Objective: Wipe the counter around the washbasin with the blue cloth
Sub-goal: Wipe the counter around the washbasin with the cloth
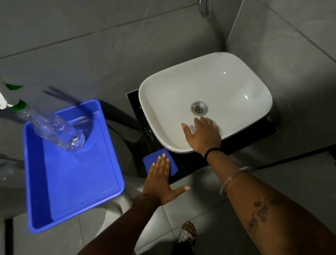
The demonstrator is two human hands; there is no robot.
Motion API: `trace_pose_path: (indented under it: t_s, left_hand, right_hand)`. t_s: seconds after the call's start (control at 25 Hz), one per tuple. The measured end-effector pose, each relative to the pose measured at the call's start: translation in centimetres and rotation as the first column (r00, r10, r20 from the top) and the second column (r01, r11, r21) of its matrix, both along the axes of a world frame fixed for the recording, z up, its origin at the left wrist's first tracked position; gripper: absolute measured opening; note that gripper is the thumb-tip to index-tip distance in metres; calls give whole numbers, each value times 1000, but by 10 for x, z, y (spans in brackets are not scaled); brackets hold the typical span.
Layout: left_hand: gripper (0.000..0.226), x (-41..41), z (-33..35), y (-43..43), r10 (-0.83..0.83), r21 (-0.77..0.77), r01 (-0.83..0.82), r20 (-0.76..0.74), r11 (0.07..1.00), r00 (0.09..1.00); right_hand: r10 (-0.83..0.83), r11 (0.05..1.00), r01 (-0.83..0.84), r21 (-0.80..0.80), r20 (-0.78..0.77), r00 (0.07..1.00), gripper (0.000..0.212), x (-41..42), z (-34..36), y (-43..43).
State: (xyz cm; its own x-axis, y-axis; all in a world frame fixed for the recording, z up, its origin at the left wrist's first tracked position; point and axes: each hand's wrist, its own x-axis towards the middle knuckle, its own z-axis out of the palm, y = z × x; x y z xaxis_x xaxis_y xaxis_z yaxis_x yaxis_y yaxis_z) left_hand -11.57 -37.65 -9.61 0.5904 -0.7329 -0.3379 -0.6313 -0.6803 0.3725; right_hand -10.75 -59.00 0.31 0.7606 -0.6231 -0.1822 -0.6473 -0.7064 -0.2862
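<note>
A white washbasin (221,87) stands on a black counter (192,163) in the corner of grey tiled walls. A folded blue cloth (172,165) lies on the counter's front left corner. My left hand (160,178) presses flat on the cloth, fingers straight and together, thumb spread out to the right. My right hand (202,134) rests with spread fingers on the basin's front rim and inner wall, just below the metal drain (199,108). It holds nothing.
A blue plastic tray (91,183) sits to the left on a white fixture, with a clear spray bottle (57,128) with a green and white trigger head lying in it. A chrome tap (204,2) juts out above the basin. My sandalled foot (188,232) stands on the tiled floor.
</note>
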Motion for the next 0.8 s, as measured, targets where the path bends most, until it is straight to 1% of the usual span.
trace_pose_path:
  t_s: [0.16,0.24,0.32,0.44,0.56,0.68,0.8]
  left_hand:
    - [141,81,14,-6,9,-7,-9,-44,1000,999]
    - [145,126,20,-14,4,-17,-5,-81,1000,997]
    - [147,168,25,-23,-32,-8,31,-80,999,996]
    - [151,242,27,-36,-63,70,69,-85,995,994]
    - [155,304,29,-50,-143,149,147,-36,978,989]
    - [156,333,27,-49,-219,173,213,16,962,976]
    - [159,323,26,-45,-237,176,233,0,957,972]
  right_hand:
    - [6,999,-3,-36,81,997,61,2,-1,3]
    - [17,997,-7,-79,127,992,57,2,-3,2]
    - [15,995,3,-103,175,984,55,-1,-8,1]
    - [18,995,4,-102,222,975,51,-1,-13,-1]
    - [20,994,12,-108,291,957,47,-3,-20,-2]
    - [48,990,0,-140,340,939,50,-5,-24,-1]
    - [66,986,-10,-165,337,939,48,-4,-22,-2]
